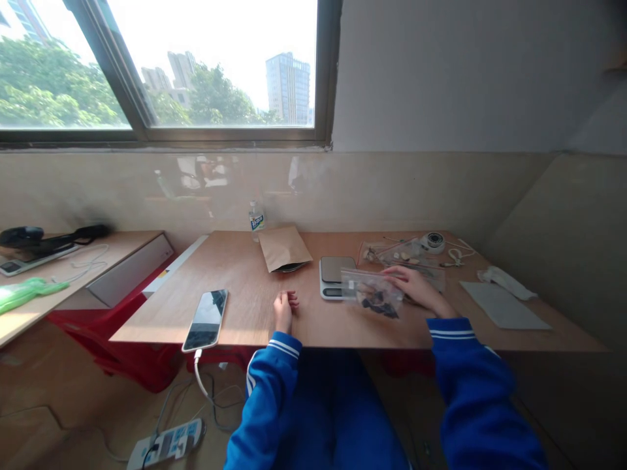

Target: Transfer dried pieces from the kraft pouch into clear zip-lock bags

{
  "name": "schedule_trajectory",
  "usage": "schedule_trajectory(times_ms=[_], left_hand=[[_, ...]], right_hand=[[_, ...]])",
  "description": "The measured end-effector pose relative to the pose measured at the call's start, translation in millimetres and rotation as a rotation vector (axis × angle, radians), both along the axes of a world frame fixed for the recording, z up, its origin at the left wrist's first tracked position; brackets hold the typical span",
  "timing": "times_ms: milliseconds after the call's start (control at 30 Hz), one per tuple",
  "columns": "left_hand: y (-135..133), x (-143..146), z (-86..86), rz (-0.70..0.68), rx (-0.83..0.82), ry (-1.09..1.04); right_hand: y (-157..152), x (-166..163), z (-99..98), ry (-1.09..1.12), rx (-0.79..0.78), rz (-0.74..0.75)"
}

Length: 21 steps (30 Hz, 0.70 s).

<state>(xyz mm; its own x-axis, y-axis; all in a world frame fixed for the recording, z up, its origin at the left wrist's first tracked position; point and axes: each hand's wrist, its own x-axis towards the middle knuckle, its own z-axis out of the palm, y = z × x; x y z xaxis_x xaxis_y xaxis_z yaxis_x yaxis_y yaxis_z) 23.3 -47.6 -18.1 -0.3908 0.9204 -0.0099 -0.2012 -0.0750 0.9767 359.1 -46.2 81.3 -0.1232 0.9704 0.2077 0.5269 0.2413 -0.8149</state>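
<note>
My right hand (416,287) lies on the wooden table (245,313), its fingers pinching the edge of a clear zip bag (372,294) with dark items inside. The bag overlaps the right side of a small digital scale (333,274). My left hand (285,309) rests near the table's front edge, fingers curled in, holding nothing that I can see. Both arms wear blue sleeves with white stripes.
A phone (206,320) on a charging cable lies front left. A brown paper envelope (284,248) and a water bottle (256,220) stand at the back. More clear bags with small parts (401,251), a round white object (434,241) and a grey sheet (504,307) lie right. A second table (73,274) stands left.
</note>
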Motion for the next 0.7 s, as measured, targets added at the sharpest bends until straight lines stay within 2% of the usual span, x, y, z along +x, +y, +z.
schedule_trajectory(times_ms=[33, 100, 167, 200, 267, 333, 433, 533, 700], left_hand=[[-0.6, -0.4, 0.0, -0.006, -0.003, -0.001], [-2.5, -0.3, 1.1, -0.028, -0.004, -0.002], [-4.1, 0.0, 2.7, -0.048, -0.007, -0.010], [-4.6, -0.2, 3.4, -0.051, -0.012, -0.022], [-4.9, -1.1, 4.5, -0.037, -0.022, -0.061], [-5.1, -2.3, 5.7, 0.006, -0.032, -0.117], [-7.5, -3.2, 8.3, 0.065, -0.053, -0.201], [-12.4, -4.2, 10.2, 0.080, -0.068, -0.238], [-21.0, -11.3, 13.7, 0.090, -0.104, -0.207]], right_hand=[[2.8, 22.4, -2.7, -0.045, -0.020, -0.077], [4.2, 58.8, -14.4, -0.250, 0.078, -0.302], [0.7, 77.3, -33.8, -0.486, 0.210, -0.549], [-1.8, 79.5, -45.8, -0.568, 0.264, -0.609], [-6.2, 73.2, -71.9, -0.648, 0.342, -0.643], [-7.8, 61.1, -96.3, -0.639, 0.419, -0.654], [-6.4, 49.6, -119.5, -0.580, 0.551, -0.668], [-4.0, 51.6, -125.5, -0.560, 0.614, -0.662], [-3.1, 58.6, -123.7, -0.536, 0.617, -0.657]])
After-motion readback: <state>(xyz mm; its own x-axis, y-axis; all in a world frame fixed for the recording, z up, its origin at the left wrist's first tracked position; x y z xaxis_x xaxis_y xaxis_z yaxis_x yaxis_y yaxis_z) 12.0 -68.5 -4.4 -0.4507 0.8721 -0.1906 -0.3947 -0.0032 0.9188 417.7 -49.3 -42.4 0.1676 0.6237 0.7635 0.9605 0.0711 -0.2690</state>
